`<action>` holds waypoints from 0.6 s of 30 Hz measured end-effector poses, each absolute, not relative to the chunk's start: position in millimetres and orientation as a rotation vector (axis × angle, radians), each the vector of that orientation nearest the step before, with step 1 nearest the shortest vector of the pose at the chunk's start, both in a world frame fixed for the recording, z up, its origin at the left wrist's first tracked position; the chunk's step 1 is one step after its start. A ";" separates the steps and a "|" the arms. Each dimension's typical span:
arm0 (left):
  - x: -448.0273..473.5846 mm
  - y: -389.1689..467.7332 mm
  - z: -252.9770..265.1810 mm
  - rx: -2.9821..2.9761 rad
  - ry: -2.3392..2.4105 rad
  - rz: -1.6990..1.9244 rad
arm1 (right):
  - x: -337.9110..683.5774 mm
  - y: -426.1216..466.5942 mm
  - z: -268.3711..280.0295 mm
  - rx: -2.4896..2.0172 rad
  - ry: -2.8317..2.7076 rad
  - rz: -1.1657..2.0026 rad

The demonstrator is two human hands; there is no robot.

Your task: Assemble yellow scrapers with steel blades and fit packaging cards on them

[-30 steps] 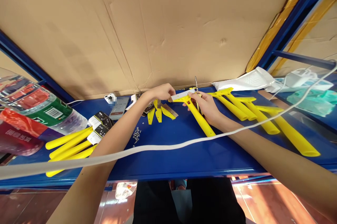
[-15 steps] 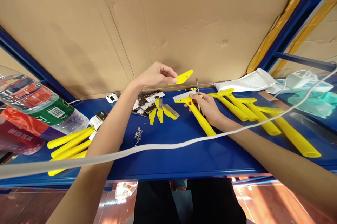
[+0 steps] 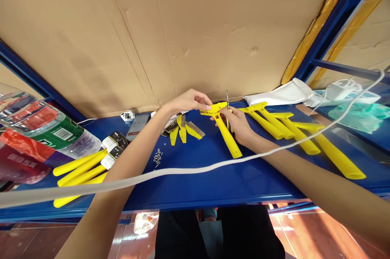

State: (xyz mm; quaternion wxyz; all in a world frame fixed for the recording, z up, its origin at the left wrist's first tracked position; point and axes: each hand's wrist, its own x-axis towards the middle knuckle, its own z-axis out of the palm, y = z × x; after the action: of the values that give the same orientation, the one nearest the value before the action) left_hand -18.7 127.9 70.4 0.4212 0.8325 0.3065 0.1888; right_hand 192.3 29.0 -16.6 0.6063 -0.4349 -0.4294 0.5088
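Right of a barcoded green label point(image 3: 59, 134), left hand point(image 3: 193, 101) tight on yellow plate point(image 3: 218, 107), right hand point(image 3: 240, 124) around scraper point(image 3: 228, 139).

The held handle point(image 3: 228, 138) looks smooth plastic, the shelf point(image 3: 195, 188) glossy painted metal, the wall point(image 3: 195, 35) matt, creased cardboard.

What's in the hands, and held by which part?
Left hand: yellow plate, by its left end. Right hand: scraper, by its head's right end, and apparently a screwdriver, its grip mostly hidden.

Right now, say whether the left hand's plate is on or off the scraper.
On, seemingly: the plate lies across the top of the scraper, the left hand at one end. Fastened or not: cannot tell.
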 end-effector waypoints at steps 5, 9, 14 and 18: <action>-16.3 128.0 62.5 2.054 0.814 0.543 | 192.6 28.4 -13.7 -1.023 -0.912 1.251; -12.7 127.8 56.9 2.000 0.851 0.598 | 192.8 26.9 -9.8 -1.031 -0.864 1.315; -9.8 123.9 56.6 1.950 0.882 0.634 | 192.8 28.2 -9.0 -1.019 -0.844 1.334; -9.9 123.0 57.7 1.969 0.876 0.642 | 194.4 30.1 -7.6 -1.054 -0.881 1.301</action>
State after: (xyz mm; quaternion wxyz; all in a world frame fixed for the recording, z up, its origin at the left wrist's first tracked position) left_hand -9.9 123.0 57.7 0.4317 0.7898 0.3513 0.2577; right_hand 194.4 30.1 -7.6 0.5848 -0.4519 -0.3777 0.5578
